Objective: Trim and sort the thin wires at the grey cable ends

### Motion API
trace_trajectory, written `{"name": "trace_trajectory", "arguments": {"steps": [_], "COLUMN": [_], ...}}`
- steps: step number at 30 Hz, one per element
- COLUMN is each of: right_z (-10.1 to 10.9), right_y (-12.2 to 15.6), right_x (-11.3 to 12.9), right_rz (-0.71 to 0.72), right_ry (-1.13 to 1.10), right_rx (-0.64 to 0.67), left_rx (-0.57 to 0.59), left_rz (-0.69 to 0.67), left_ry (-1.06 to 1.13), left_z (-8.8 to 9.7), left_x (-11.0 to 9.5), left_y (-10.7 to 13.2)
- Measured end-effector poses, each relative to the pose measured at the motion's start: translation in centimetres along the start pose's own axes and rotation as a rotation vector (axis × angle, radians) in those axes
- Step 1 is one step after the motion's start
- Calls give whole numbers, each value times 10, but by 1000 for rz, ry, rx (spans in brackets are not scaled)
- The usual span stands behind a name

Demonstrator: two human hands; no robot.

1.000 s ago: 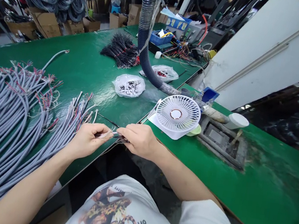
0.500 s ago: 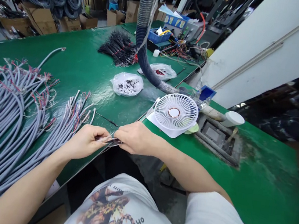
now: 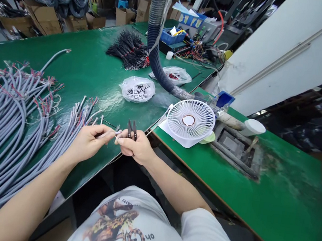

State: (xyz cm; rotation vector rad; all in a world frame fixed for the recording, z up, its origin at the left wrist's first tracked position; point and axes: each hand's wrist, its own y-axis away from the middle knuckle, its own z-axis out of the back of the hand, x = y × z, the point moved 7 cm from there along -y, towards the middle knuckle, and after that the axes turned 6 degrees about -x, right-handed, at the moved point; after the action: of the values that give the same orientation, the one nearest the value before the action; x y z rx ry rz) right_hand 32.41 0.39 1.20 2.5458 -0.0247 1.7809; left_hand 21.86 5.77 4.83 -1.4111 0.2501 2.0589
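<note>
My left hand [image 3: 90, 142] is closed, pinching the stripped end of a cable [image 3: 117, 133] with pale strands sticking out of it. My right hand [image 3: 138, 146] meets it from the other side, with thumb and fingertips at those same strands. Held in the right hand are small black snips [image 3: 132, 129], their two narrow blades pointing up and a little apart. Just left of my hands lies a row of grey cables [image 3: 66, 135] with stripped ends and red, blue and white wires.
A larger heap of grey cables [image 3: 6, 114] covers the bench's left side. Ahead are bags of small parts [image 3: 137, 89], a bundle of black wires [image 3: 129, 50] and a ribbed hose [image 3: 155, 52]. A white fan [image 3: 191, 118] stands on the right, near a dirty metal tray [image 3: 236, 151].
My right hand has turned palm-up, and the snips in it have swung from lying across the wires to pointing upward. My left hand has risen slightly, still pinching the cable end.
</note>
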Motion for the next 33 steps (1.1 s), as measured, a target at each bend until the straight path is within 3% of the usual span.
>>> {"name": "trace_trajectory", "arguments": {"steps": [4,8,11,17,22,24,28,33], "right_z": [14,11,9,10,10,8,5,3], "right_y": [9,13,8,-4,-8,-6,0,1], "right_x": [46,61,61,49,36,35,51,68], "right_rz": [396,675,661,416,332,347,488,706], "right_ry": [526,904,939,705,440,430,608,1008], "right_rx": [-120,-53,-45,-132,-264,-290,-262,-30], "left_rx": [45,84,123,119,-46,-95,-58,17], "left_rz": [74,159,189,192,131,104,159,240], "left_ry": [29,90,164,250,267,232,258,314], "left_z": [1,-1,-4,-2,7,9,6,2], "left_x": [6,13,14,16,17,17,20,20], "left_y": [-1,1,2,1,-1,-1,-2,-3]}}
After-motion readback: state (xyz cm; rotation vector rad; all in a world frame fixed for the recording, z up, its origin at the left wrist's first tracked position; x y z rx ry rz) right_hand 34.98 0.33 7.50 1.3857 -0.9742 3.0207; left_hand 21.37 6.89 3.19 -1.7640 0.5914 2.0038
